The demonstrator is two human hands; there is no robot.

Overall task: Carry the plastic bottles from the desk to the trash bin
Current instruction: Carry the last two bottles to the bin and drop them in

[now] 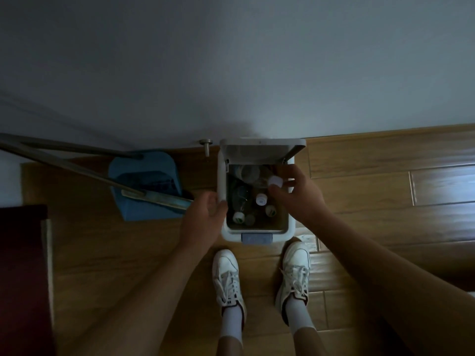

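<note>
A white trash bin point(291, 224) stands on the floor against the wall, its lid point(259, 149) tipped up. Inside lie several clear plastic bottles with white caps point(261, 200). My right hand point(298, 194) hovers over the bin's right side, fingers closed on the white-capped top of a clear bottle point(274, 181) whose body points down into the bin. My left hand point(205, 217) rests at the bin's left rim with its fingers apart, holding nothing.
A blue dustpan point(144, 186) with a long metal handle and a broom lies left of the bin. A metal door stop point(206, 145) sits by the wall. Dark furniture point(23, 265) stands at the left. My two white shoes point(228, 276) stand on the wooden floor before the bin.
</note>
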